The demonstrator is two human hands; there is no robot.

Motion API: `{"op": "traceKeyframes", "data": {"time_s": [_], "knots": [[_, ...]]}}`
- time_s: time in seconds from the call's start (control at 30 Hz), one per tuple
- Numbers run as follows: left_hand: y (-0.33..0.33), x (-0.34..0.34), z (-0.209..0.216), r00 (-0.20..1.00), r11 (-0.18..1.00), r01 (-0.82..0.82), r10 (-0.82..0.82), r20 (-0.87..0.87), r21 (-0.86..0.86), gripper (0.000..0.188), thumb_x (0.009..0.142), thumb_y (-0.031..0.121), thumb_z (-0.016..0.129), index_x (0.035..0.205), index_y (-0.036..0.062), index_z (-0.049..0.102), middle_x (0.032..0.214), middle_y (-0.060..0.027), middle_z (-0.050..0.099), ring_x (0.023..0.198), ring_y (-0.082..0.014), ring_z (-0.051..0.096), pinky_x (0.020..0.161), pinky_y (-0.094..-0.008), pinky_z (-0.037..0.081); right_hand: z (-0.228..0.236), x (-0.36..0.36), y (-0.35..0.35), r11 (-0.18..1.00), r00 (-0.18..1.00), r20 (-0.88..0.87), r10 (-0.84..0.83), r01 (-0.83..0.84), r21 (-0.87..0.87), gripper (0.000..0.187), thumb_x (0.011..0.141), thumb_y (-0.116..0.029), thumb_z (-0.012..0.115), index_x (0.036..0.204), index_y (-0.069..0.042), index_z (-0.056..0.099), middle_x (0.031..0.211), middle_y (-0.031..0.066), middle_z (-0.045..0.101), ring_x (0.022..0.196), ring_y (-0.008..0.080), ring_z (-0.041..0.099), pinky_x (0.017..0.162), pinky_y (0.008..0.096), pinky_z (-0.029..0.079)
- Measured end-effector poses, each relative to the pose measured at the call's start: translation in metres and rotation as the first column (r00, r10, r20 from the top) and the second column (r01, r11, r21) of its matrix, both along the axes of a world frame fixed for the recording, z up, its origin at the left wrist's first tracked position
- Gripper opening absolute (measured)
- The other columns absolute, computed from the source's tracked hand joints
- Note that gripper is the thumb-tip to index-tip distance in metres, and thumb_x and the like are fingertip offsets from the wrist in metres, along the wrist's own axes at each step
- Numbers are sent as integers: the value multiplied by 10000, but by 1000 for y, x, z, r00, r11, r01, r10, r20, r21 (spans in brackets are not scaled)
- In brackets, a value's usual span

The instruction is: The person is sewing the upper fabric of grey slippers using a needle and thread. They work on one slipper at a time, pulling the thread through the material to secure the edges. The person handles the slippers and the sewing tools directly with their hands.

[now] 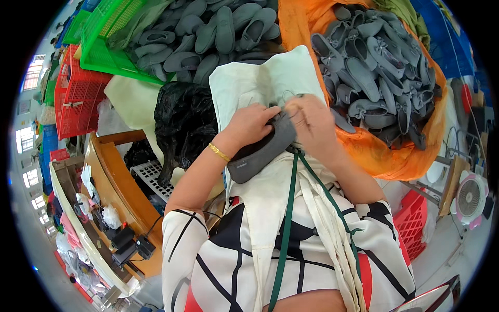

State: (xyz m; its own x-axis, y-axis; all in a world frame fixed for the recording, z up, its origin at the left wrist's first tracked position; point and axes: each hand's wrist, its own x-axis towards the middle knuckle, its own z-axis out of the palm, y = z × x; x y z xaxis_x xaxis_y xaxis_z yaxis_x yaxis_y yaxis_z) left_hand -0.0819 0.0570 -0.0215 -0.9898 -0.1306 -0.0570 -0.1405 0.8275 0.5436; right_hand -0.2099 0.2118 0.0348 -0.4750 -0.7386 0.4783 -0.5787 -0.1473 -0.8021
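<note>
A dark grey slip-on shoe (257, 160) lies across my lap, with its heel toward me and its toe pointing away to the right. My left hand (248, 125), with a gold bracelet on the wrist, grips the shoe's upper edge by the opening. At the toe end my right hand (313, 125) is closed, thumb and fingertips together. It is slightly blurred, and what it pinches is too small to make out. A pale padded cloth (296, 67) lies beneath both hands, and a thin loop of thread seems to show on it.
Grey shoes fill a green crate (99, 61) at far left and an orange sack (384, 165) at far right. Black plastic (184, 119) bunches left of my arm, beside a wooden table (125, 192). At right are a fan (471, 197) and a red basket (410, 223).
</note>
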Motion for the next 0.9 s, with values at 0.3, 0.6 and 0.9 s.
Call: {"op": "traceKeyframes", "data": {"time_s": [0.3,0.6,0.9], "knots": [[22,-10,41,888,752,-459,381,257,472,279,806,278,713,773,1,711,678,-126,661,627,-286,617,605,-378,476,18,-21,25,981,915,-377,-147,86,-174,91,878,-68,677,950,-27,640,877,98,649,823,284,629,883,406,543],[17,-4,-10,886,709,-458,314,341,536,320,783,274,742,653,-8,666,560,-75,592,545,-159,560,545,-347,446,21,-40,92,956,778,-562,-280,281,-86,199,805,4,689,987,-68,649,907,76,661,917,263,682,1134,528,329],[17,5,-2,820,152,-547,296,490,823,129,873,140,728,804,47,672,783,-3,626,640,-71,514,540,-204,399,14,-110,232,547,886,-235,-398,436,715,146,909,-99,612,1026,-14,634,854,128,636,780,249,628,721,339,503]]}}
